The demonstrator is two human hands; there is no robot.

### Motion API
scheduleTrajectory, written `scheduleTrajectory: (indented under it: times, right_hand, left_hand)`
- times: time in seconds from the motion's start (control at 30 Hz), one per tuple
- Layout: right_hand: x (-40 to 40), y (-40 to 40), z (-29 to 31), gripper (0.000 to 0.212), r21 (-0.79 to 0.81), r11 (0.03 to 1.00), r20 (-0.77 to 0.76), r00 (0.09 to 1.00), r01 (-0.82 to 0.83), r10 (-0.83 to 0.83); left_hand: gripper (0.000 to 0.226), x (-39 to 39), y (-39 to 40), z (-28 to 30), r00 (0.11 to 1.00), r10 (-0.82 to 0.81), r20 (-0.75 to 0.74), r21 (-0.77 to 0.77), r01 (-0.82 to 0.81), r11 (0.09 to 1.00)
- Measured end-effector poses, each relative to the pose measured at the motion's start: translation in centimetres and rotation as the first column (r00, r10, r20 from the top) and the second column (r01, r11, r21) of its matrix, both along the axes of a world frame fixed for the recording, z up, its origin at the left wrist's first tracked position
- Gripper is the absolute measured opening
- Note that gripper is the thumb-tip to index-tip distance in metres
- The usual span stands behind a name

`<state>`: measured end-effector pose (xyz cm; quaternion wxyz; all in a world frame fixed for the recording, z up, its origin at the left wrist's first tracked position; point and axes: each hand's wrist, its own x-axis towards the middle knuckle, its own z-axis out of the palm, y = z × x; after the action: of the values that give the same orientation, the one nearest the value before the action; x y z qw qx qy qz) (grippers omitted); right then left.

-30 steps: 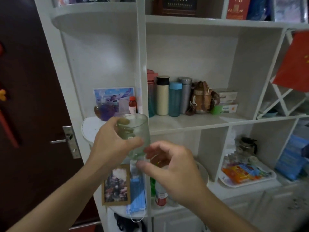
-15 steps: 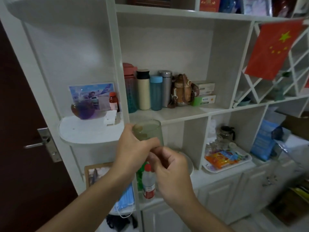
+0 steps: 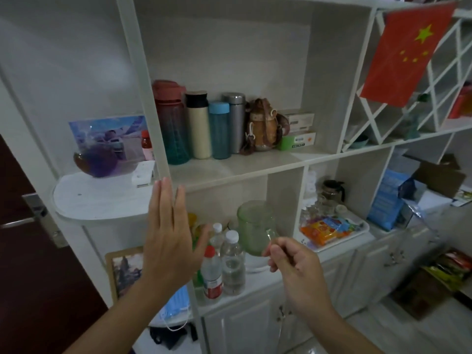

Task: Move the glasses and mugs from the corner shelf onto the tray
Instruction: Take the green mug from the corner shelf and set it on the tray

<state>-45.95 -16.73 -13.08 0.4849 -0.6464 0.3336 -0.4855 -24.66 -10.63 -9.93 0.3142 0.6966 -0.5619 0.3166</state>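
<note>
Now I'm carrying the green glass mug (image 3: pixel 255 229) by its handle in my right hand (image 3: pixel 293 267) — left hand (image 3: pixel 167 241) just let go, fingers spread — tray (image 3: pixel 362 229) next, w/ snacks on it.

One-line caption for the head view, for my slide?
Right hand carries a green glass mug by its handle toward the tray; left hand open.

Two bare forearms, no sleeves — left hand (image 3: pixel 167 241), right hand (image 3: pixel 293 267) ungloved.

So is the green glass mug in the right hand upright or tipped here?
Roughly upright. The green glass mug hangs from its handle, pinched by the right hand, rim uppermost, leaning only slightly. The left hand is open, clear of it.
</note>
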Motion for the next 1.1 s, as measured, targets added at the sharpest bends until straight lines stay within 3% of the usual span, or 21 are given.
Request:
scheduleTrajectory:
  times: [0.27,0.4,0.53,0.7,0.93,1.1]
  right_hand:
    - [-2.1,-8.7,-7.4,0.023,0.123,0.992,-0.083,0.996,0.019,-0.009]
    - [-2.7,-13.1,-10.9,0.021,0.135,0.990,-0.143,0.988,-0.033,0.053]
    - [-2.4,-16.6,-14.5,0.017,0.209,0.973,-0.124,0.985,-0.095,0.123]
    - [-0.7,-19.1,-18.4,0.019,0.278,0.956,-0.169,0.976,-0.089,0.140]
    - [2.2,-21.1,-22.5,0.024,0.284,0.950,-0.221,0.956,-0.128,0.195]
    - [4.0,-22.6,-25.6,0.026,0.289,0.939,-0.121,0.966,-0.186,0.229]
  left_hand:
    - [0.067,3.6,-3.9,-7.9,0.966,0.082,0.246,0.253,-0.146,0.956]
    - [0.074,5.0,-5.3,-10.4,0.915,0.146,0.377,0.211,-0.238,0.948]
    - [0.078,5.1,-6.6,-12.1,0.888,0.200,0.414,0.108,-0.266,0.958]
    - [0.087,3.8,-7.0,-17.6,0.918,0.099,0.384,0.231,-0.199,0.953]
    - [0.068,5.0,-6.0,-21.0,0.902,0.108,0.418,0.307,-0.252,0.918]
    - [0.080,6.1,-7.1,-22.3,0.802,0.171,0.572,0.127,-0.292,0.948]
